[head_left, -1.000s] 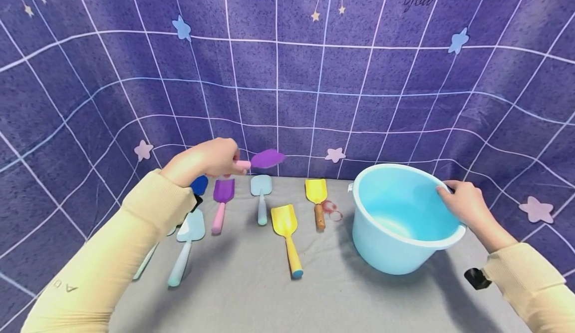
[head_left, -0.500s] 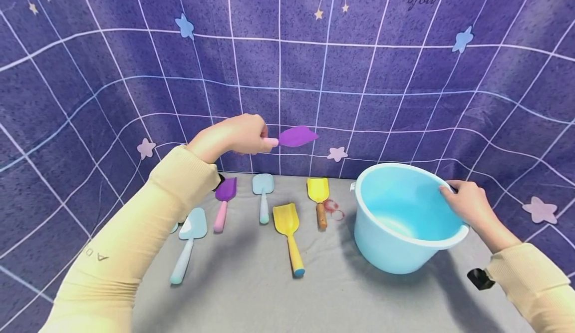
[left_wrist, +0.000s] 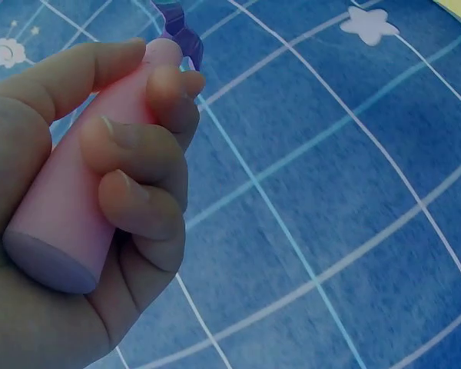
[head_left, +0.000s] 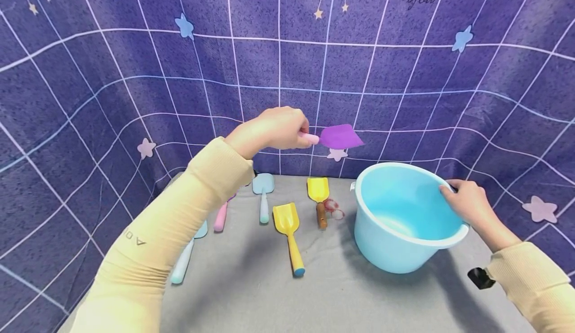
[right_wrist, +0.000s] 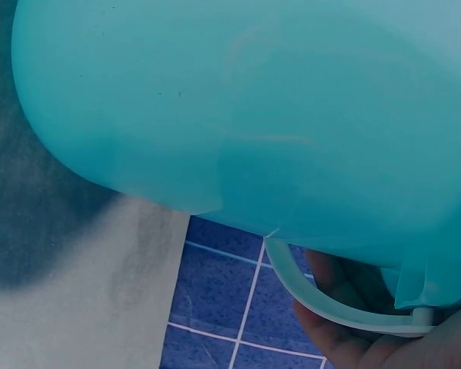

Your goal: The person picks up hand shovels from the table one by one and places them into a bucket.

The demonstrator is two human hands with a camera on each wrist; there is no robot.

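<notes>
The left hand [head_left: 285, 129] is closed round the pink handle [left_wrist: 73, 196] of the purple shovel [head_left: 340, 137], three fingertips curled over one side and the thumb lying against the other; the flat butt shows uncovered near the palm. This hand is up in the air, in front of the star-printed curtain [head_left: 251, 68] and higher in the head view than the back edge of the table [head_left: 350, 303], the blade pointing toward the bucket [head_left: 391, 253]. The right hand [head_left: 469, 200] grips the bucket's rim at the table's right edge, the thumb inside; in the right wrist view its fingers are also beside the pale bail [right_wrist: 315, 300]. Near the table's back edge lie a light blue shovel [head_left: 264, 200] and a brown-handled shovel [head_left: 318, 190], with red loops [head_left: 336, 213] beside the latter. A yellow shovel [head_left: 289, 235] lies nearer the middle. Toward the left edge, the left sleeve [head_left: 179, 223] partly covers a pink-handled shovel [head_left: 220, 217] and a pale shovel [head_left: 183, 263].
</notes>
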